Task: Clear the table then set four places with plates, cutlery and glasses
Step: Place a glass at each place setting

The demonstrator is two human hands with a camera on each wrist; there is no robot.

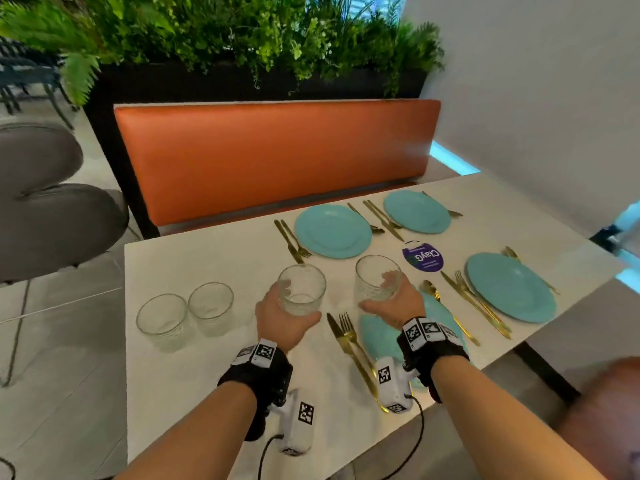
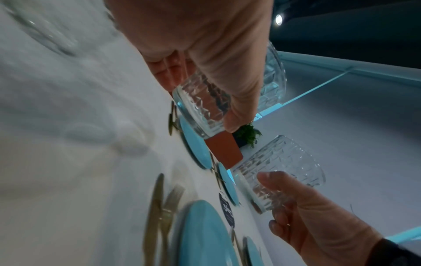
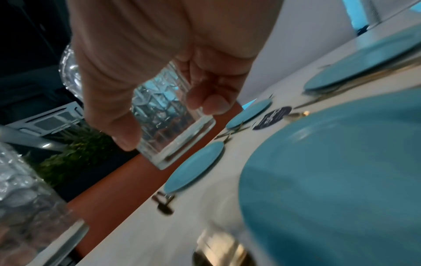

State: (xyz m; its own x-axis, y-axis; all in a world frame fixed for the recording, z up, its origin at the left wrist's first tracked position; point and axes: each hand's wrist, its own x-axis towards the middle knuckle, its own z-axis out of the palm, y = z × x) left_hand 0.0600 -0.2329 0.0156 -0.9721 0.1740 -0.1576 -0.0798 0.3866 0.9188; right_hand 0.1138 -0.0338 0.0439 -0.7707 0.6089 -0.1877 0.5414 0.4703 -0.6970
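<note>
My left hand [image 1: 294,306] grips a clear patterned glass [image 1: 302,287] a little above the white table [image 1: 207,375]; in the left wrist view thumb and fingers wrap its lower half [image 2: 200,108]. My right hand [image 1: 381,292] holds a second glass [image 1: 377,277] over the near teal plate [image 1: 377,336], also seen in the right wrist view [image 3: 168,122]. Two more glasses [image 1: 162,318] [image 1: 211,306] stand at the left. Three other teal plates [image 1: 332,232] [image 1: 417,211] [image 1: 510,287] lie with gold cutlery [image 1: 349,344] beside them.
A round purple table sign [image 1: 422,259] lies between the plates. An orange bench back [image 1: 277,157] with a planter of greenery [image 1: 242,36] runs behind the table. Grey chairs [image 1: 52,220] stand at the left, and a white wall [image 1: 536,98] at the right.
</note>
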